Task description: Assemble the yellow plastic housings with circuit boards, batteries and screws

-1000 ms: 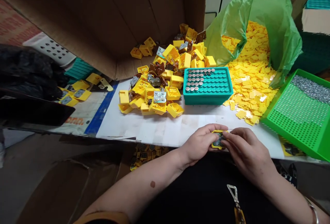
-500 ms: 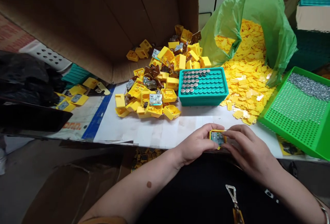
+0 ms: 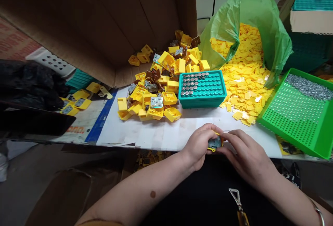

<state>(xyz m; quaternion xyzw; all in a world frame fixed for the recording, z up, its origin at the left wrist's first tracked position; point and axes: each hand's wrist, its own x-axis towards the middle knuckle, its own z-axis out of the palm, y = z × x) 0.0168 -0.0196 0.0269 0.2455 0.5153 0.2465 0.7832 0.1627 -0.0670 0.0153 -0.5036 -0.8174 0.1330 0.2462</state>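
Note:
A small yellow plastic case [image 3: 214,142] with a grey and green insert lies tilted between my hands, at the front edge of the table. My left hand [image 3: 199,145] is closed on it, thumb on the near left side and fingers behind. My right hand [image 3: 241,149] pinches its right edge between thumb and fingertips. Just beyond stands a teal tray [image 3: 203,99] holding rows of button cells [image 3: 191,79]. Left of the tray is a heap of yellow cases [image 3: 166,80], some with brown boards and wires.
A green plastic bag [image 3: 223,21] spills flat yellow pieces [image 3: 246,76] at the back right. At the right sits a green perforated basket [image 3: 293,115] with small metal parts [image 3: 309,86]. A large cardboard box [image 3: 145,10] opens behind the heap. Several grey-centred yellow cases [image 3: 82,103] lie left.
The case has tilted and shifted slightly left in my hands, and my left thumb has moved up along it. The whole view has shifted a little.

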